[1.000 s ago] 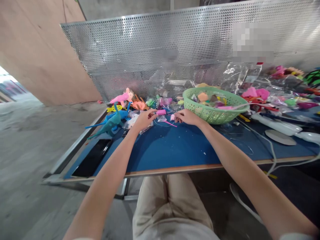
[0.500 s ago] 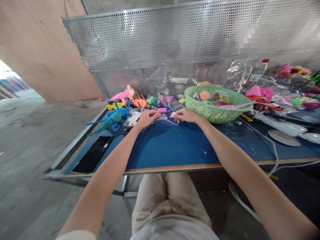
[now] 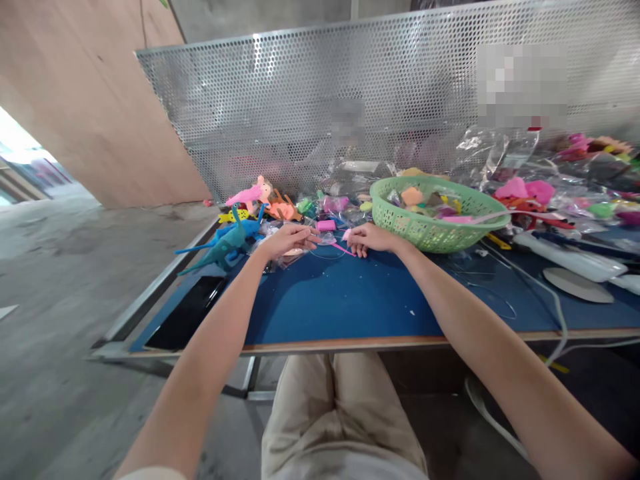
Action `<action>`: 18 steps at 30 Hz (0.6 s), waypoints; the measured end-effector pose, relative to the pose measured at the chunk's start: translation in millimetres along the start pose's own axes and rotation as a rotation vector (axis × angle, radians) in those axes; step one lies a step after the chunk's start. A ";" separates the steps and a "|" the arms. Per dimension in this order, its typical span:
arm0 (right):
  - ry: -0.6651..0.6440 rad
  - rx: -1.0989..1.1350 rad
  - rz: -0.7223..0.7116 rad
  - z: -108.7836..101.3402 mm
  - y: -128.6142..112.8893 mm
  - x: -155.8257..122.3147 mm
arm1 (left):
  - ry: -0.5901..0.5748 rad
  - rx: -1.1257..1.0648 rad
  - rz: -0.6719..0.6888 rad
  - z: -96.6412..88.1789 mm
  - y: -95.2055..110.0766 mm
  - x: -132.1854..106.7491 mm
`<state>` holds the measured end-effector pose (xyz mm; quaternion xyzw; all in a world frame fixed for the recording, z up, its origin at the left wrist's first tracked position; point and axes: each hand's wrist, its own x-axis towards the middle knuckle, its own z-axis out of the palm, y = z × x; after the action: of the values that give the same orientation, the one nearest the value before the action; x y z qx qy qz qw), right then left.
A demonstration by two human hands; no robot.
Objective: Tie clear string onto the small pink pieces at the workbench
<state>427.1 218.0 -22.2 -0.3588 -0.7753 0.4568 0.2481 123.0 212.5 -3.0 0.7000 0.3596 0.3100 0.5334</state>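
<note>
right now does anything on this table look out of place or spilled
The black phone-like slab looks slightly out of place, lying near the front left edge of the blue tabletop. A tiny white scrap also lies loose toward the front. I see no clear spill.

Hands: two are seen, left hand [image 3: 291,241] and right hand [image 3: 369,239]
Pink tube [image 3: 327,226]: one is seen
Pink stick [image 3: 344,249]: one is seen between the hands
Basket [image 3: 440,240]: one is seen
Toys in it: too heaped to be counted
Long-necked toys: two are seen, teal toy [image 3: 230,243] and blue toy [image 3: 254,228]
Phone [image 3: 185,313]: one is seen
</note>
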 end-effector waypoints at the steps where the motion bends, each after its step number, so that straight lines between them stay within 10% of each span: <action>1: -0.007 0.028 0.004 0.2 -0.1 -0.5 | 0.001 -0.022 -0.019 0.1 0.2 -0.4; 18: -0.038 0.142 0.029 -0.4 -3.3 -2.4 | 0.042 0.119 0.022 -10.0 -9.6 2.7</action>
<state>427.8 215.3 -19.2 -0.3428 -0.7402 0.5209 0.2515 114.7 221.6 -9.8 0.7277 0.3807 0.3088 0.4798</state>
